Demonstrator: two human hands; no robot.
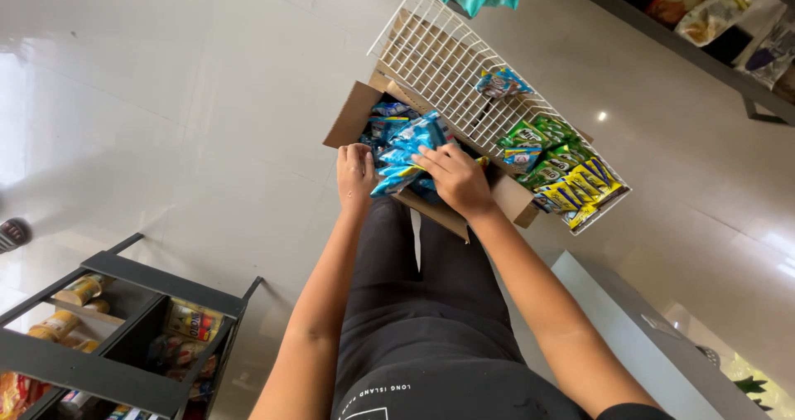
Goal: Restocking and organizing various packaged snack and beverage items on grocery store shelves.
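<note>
An open cardboard box (pixel 351 113) sits on the floor in front of me, filled with blue snack packets (pixel 406 138). Both hands are inside it. My left hand (pixel 356 174) grips the near side of a bundle of the blue packets. My right hand (pixel 457 178) rests over the same bundle from the right, fingers curled on it. Beyond the box lies a white wire basket (pixel 431 51) holding one blue packet (pixel 501 82), green packets (pixel 546 138) and yellow packets (pixel 580 192).
A black shelf unit (pixel 124 337) with jars and packets stands at lower left. Part of a grey counter (pixel 638 329) shows at lower right. A dark shelf (pixel 687 31) with goods runs along the top right. The floor is pale glossy tile.
</note>
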